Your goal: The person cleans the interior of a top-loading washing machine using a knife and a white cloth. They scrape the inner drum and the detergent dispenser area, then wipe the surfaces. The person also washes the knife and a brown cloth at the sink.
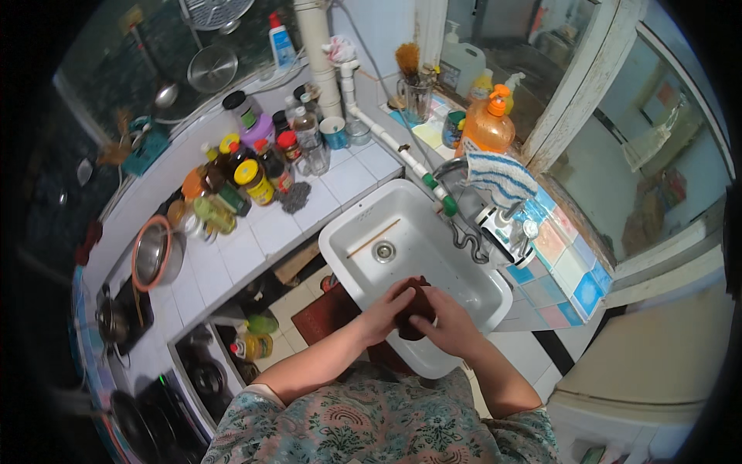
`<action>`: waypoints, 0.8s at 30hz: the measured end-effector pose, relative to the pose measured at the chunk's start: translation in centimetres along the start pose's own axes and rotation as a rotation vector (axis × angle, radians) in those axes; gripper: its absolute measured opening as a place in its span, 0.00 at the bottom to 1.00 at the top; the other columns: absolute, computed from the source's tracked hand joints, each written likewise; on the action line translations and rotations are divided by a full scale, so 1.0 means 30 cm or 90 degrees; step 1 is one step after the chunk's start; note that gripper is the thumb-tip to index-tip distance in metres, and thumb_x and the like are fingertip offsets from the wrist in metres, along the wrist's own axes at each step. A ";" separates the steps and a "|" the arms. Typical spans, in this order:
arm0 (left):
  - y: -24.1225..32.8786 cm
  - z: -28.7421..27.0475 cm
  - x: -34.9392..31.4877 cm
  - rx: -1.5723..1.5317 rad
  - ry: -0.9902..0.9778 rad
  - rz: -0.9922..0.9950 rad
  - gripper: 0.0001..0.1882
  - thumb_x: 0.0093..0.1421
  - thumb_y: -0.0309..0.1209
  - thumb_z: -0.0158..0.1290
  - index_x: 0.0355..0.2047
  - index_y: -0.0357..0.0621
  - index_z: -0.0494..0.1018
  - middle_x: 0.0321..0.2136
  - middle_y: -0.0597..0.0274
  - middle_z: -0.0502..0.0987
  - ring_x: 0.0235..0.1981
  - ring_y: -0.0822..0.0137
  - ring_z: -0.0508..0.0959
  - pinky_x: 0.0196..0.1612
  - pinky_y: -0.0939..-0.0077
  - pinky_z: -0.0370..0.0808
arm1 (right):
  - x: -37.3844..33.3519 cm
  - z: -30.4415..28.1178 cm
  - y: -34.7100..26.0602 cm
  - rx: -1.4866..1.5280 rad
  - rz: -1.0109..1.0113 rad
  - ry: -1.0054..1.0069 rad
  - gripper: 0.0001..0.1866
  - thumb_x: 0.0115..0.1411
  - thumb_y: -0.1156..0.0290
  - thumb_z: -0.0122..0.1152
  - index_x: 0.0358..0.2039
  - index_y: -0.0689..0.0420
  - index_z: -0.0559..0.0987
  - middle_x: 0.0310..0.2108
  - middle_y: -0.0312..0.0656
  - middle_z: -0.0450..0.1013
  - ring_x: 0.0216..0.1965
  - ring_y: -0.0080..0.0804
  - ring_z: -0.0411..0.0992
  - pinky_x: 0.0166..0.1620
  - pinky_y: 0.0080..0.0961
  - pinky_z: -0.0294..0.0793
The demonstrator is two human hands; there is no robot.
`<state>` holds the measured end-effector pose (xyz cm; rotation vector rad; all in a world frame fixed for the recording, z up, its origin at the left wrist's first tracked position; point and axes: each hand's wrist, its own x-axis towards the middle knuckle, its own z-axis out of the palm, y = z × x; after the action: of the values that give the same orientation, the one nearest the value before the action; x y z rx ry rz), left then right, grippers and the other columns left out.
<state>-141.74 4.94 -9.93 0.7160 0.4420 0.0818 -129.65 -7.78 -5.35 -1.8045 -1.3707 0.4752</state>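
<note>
Over the near end of the white sink (340,255), both my hands are closed round a small dark reddish-brown vessel-like thing (415,313). My left hand (380,315) grips its left side, and my right hand (448,321) has its thumb across the front and its fingers on the right. My fingers cover much of it, so its exact kind does not show. A single wooden chopstick (374,238) lies in the basin, left of the metal drain (383,251). A tap (450,165) with a striped cloth (501,179) over it stands at the sink's far right.
Bottles and jars, including a yellow-lidded jar (253,182), crowd the tiled counter (332,189) at the left beside a grey scouring pad (294,198). An orange pump bottle (485,127) stands behind the tap. A white dispenser (504,233) sits on the right ledge.
</note>
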 end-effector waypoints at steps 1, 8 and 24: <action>0.030 -0.064 0.017 -0.017 0.014 -0.009 0.22 0.63 0.37 0.46 0.56 0.49 0.59 0.51 0.64 0.66 0.52 0.67 0.67 0.52 0.68 0.66 | 0.025 0.027 -0.014 -0.047 -0.045 -0.017 0.23 0.50 0.74 0.59 0.49 0.56 0.71 0.47 0.46 0.69 0.50 0.46 0.65 0.53 0.36 0.63; 0.189 -0.347 0.156 -0.210 0.097 0.014 0.16 0.61 0.35 0.47 0.49 0.46 0.66 0.46 0.63 0.72 0.48 0.65 0.71 0.52 0.68 0.68 | 0.108 -0.214 0.246 -0.543 0.191 0.465 0.28 0.55 0.68 0.56 0.54 0.67 0.63 0.55 0.56 0.61 0.53 0.50 0.62 0.57 0.41 0.58; 0.391 -0.315 0.481 -0.087 0.194 -0.036 0.22 0.65 0.47 0.37 0.52 0.46 0.63 0.49 0.60 0.70 0.47 0.62 0.72 0.49 0.62 0.70 | 0.069 -0.410 0.483 -0.687 0.286 0.439 0.27 0.56 0.64 0.56 0.57 0.44 0.65 0.59 0.38 0.58 0.59 0.42 0.55 0.62 0.48 0.45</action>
<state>-131.72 22.82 -13.84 0.5574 0.7404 0.1677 -111.24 -11.70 -8.79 -2.7613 -0.7116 -0.7981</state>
